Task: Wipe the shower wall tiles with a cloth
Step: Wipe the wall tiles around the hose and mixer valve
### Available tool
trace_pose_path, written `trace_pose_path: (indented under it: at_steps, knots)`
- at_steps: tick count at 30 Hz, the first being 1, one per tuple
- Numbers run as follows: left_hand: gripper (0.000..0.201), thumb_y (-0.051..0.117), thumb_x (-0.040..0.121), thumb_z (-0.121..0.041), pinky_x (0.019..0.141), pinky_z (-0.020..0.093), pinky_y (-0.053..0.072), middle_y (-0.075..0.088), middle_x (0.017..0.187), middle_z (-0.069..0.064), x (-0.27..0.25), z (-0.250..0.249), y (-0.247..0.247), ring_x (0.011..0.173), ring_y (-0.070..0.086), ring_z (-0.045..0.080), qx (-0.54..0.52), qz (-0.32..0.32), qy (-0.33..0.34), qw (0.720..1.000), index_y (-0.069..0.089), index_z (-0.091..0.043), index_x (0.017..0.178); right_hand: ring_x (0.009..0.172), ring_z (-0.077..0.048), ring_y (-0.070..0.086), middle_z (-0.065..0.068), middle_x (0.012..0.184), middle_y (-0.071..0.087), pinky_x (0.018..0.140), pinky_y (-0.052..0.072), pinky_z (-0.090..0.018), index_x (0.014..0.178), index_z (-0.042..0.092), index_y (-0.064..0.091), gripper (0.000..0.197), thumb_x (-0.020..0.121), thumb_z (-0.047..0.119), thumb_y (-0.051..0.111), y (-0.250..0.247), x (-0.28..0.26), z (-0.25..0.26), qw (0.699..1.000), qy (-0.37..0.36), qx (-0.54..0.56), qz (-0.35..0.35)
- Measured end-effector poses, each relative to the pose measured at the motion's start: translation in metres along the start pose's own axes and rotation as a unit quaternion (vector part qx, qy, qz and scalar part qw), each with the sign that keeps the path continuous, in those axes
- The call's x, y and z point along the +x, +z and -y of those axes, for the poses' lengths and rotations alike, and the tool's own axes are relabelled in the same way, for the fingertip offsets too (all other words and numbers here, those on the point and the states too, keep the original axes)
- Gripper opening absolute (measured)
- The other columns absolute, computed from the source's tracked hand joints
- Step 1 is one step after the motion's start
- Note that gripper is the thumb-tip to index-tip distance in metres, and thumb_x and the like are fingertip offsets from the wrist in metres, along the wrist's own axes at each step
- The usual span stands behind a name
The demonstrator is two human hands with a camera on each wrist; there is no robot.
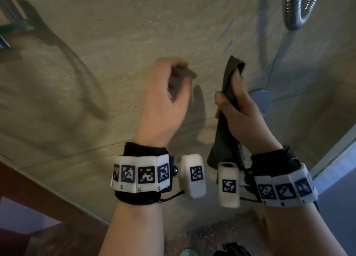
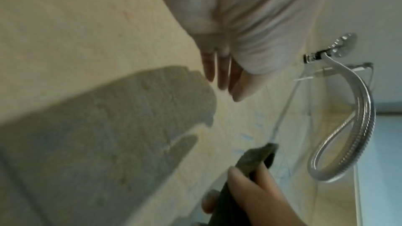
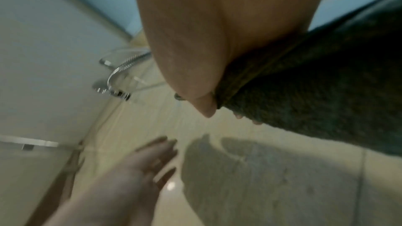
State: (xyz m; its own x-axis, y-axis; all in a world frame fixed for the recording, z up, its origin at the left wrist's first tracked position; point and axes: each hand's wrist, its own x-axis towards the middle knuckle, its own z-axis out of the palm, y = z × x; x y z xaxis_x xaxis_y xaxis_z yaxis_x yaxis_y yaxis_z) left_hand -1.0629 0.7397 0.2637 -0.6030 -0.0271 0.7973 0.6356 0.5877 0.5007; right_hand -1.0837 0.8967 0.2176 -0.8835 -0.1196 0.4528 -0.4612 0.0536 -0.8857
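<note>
Right hand (image 1: 243, 109) gripping dark cloth (image 1: 229, 140), left hand (image 1: 163, 101) beside, empty

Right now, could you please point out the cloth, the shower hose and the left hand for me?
cloth (image 1: 229, 78): head view, the upper fold above the right hand's grip.
shower hose (image 2: 361, 123): left wrist view, the right side of its hanging loop.
left hand (image 1: 161, 105): head view, the back of the hand.

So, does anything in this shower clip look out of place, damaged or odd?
Only pale blue streaks on the wall tiles near the shower hose; what they are is unclear. The right hand grips the dark cloth; the left hand is empty.
</note>
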Motion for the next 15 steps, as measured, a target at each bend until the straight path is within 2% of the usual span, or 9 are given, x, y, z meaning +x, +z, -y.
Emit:
trace_pose_path:
  at_steps: [2, 3, 4, 5, 7, 9, 11, 13, 15]
  knots:
    - [0.030, 0.062, 0.087, -0.009, 0.100, 0.031, 0.040, 0.058, 0.120, 0.007, 0.007, 0.002, 0.001, 0.116, 0.050, 0.017, 0.120, -0.046, 0.075, 0.989, 0.060, -0.005, 0.116, 0.117, 0.008, 0.042, 0.010, 0.135, 0.044, 0.100, 0.031, -0.015, 0.150, 0.021, 0.020, 0.053, 0.101, 0.017, 0.041, 0.001, 0.007, -0.004, 0.994, -0.040, -0.104, 0.008]
    - [0.038, 0.063, 0.087, -0.011, 0.108, 0.034, 0.032, 0.054, 0.131, 0.012, 0.010, 0.002, 0.001, 0.128, 0.043, 0.026, 0.165, -0.054, 0.091, 0.981, 0.058, -0.003, 0.124, 0.124, 0.001, 0.041, 0.002, 0.141, 0.042, 0.101, 0.032, -0.017, 0.150, 0.020, 0.019, 0.052, 0.102, 0.019, 0.037, 0.001, 0.010, -0.006, 0.987, -0.059, -0.151, 0.010]
    - [0.046, 0.064, 0.086, -0.013, 0.114, 0.037, 0.023, 0.048, 0.140, 0.016, 0.014, 0.002, 0.002, 0.135, 0.034, 0.033, 0.201, -0.053, 0.103, 0.973, 0.055, -0.004, 0.131, 0.121, -0.013, 0.047, -0.008, 0.138, 0.046, 0.098, 0.038, -0.026, 0.151, 0.020, 0.020, 0.051, 0.101, 0.021, 0.034, 0.003, 0.014, -0.009, 0.978, -0.076, -0.194, 0.011]
    - [0.054, 0.065, 0.086, -0.016, 0.117, 0.040, 0.016, 0.041, 0.147, 0.018, 0.017, 0.002, 0.002, 0.140, 0.025, 0.038, 0.236, -0.048, 0.111, 0.964, 0.050, -0.005, 0.136, 0.111, -0.027, 0.052, -0.015, 0.129, 0.050, 0.091, 0.045, -0.037, 0.150, 0.021, 0.022, 0.051, 0.100, 0.023, 0.031, 0.005, 0.017, -0.010, 0.968, -0.094, -0.233, 0.007]
    - [0.066, 0.066, 0.085, -0.022, 0.118, 0.048, 0.006, 0.028, 0.154, 0.022, 0.021, 0.004, 0.002, 0.142, 0.013, 0.046, 0.302, -0.029, 0.104, 0.947, 0.040, -0.008, 0.145, 0.091, -0.040, 0.056, -0.021, 0.115, 0.052, 0.073, 0.050, -0.050, 0.148, 0.019, 0.028, 0.052, 0.096, 0.023, 0.029, 0.010, 0.022, -0.011, 0.943, -0.139, -0.301, -0.008]
    - [0.077, 0.067, 0.085, -0.030, 0.117, 0.053, 0.001, 0.019, 0.157, 0.023, 0.025, 0.008, 0.002, 0.143, 0.007, 0.049, 0.349, -0.011, 0.076, 0.934, 0.031, -0.011, 0.150, 0.075, -0.041, 0.056, -0.024, 0.103, 0.054, 0.058, 0.050, -0.049, 0.145, 0.014, 0.035, 0.052, 0.093, 0.020, 0.031, 0.015, 0.026, -0.009, 0.915, -0.179, -0.361, -0.025]
    - [0.084, 0.066, 0.085, -0.038, 0.116, 0.053, -0.003, 0.014, 0.159, 0.022, 0.025, 0.012, 0.003, 0.143, 0.003, 0.049, 0.374, 0.004, 0.057, 0.926, 0.024, -0.012, 0.153, 0.062, -0.040, 0.055, -0.024, 0.091, 0.056, 0.048, 0.046, -0.041, 0.141, 0.011, 0.042, 0.053, 0.089, 0.017, 0.033, 0.019, 0.029, -0.006, 0.895, -0.192, -0.399, -0.047]
    - [0.088, 0.065, 0.085, -0.046, 0.115, 0.052, -0.006, 0.012, 0.159, 0.021, 0.024, 0.017, 0.005, 0.143, 0.002, 0.048, 0.394, 0.005, 0.054, 0.918, 0.020, -0.013, 0.153, 0.056, -0.038, 0.053, -0.024, 0.083, 0.057, 0.048, 0.038, -0.035, 0.140, 0.011, 0.043, 0.055, 0.087, 0.017, 0.031, 0.019, 0.031, -0.006, 0.883, -0.180, -0.426, -0.075]
    - [0.090, 0.063, 0.085, -0.051, 0.115, 0.050, -0.008, 0.012, 0.159, 0.019, 0.023, 0.021, 0.007, 0.143, 0.002, 0.047, 0.403, 0.000, 0.055, 0.913, 0.019, -0.014, 0.154, 0.060, -0.037, 0.053, -0.024, 0.085, 0.056, 0.053, 0.034, -0.036, 0.147, 0.013, 0.032, 0.058, 0.089, 0.019, 0.027, 0.016, 0.031, -0.002, 0.886, -0.118, -0.442, -0.076]
